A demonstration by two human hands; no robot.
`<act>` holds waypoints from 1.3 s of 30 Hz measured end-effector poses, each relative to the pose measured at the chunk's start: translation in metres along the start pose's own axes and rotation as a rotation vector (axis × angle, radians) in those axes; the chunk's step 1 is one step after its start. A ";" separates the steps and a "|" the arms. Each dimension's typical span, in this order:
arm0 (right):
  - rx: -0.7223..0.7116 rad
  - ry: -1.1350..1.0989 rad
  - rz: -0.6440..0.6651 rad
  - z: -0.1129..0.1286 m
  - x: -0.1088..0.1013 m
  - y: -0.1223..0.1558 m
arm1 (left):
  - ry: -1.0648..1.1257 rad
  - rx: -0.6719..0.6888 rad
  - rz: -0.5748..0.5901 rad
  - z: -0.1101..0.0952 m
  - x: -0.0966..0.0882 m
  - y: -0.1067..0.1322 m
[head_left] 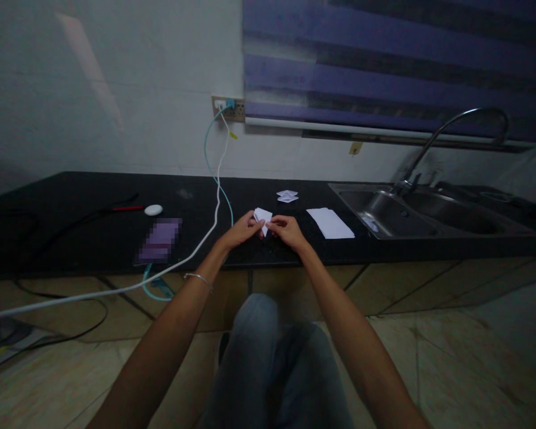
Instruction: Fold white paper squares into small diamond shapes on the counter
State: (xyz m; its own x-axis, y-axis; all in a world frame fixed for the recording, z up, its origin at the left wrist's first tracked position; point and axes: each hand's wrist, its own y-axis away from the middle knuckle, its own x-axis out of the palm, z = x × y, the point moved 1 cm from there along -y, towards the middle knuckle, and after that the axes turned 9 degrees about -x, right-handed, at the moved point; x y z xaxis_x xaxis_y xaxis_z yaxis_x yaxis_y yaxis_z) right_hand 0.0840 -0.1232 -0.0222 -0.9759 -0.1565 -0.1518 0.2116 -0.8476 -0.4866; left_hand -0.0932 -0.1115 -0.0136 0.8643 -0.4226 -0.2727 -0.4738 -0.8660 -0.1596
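A small folded piece of white paper (262, 217) is held just above the front of the black counter (84, 238). My left hand (243, 230) pinches its left side and my right hand (286, 229) pinches its lower right corner, fingers of both curled closed on it. A silver bracelet sits on my left wrist. A flat stack of white paper sheets (329, 223) lies on the counter to the right of my hands. Two small folded white paper pieces (287, 196) lie farther back.
A steel sink (429, 215) with a curved tap (451, 128) fills the counter's right end. White and teal cables (217, 196) run from a wall socket (227, 108) across the counter and over its edge. A blurred purple object (159, 239), a white oval item (153, 210) and a red pen (127, 208) lie left.
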 end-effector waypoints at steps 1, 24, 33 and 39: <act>-0.004 -0.001 0.001 0.000 0.000 0.000 | 0.009 -0.002 0.002 -0.002 0.000 0.000; -0.014 -0.004 0.053 -0.008 -0.003 -0.001 | 0.010 -0.125 0.045 -0.005 0.002 0.002; 0.023 -0.002 0.005 -0.004 -0.001 -0.001 | -0.236 -0.032 0.049 -0.006 0.003 0.006; 0.045 -0.043 -0.043 -0.004 -0.002 -0.001 | -0.264 -0.025 0.103 0.001 0.004 0.003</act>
State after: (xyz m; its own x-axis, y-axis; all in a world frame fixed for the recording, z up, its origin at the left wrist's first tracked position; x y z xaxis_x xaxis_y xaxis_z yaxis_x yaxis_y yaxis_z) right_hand 0.0859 -0.1204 -0.0251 -0.9856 -0.1409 -0.0939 0.1683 -0.8756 -0.4527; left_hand -0.0918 -0.1156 -0.0163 0.7363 -0.4273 -0.5247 -0.5497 -0.8299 -0.0955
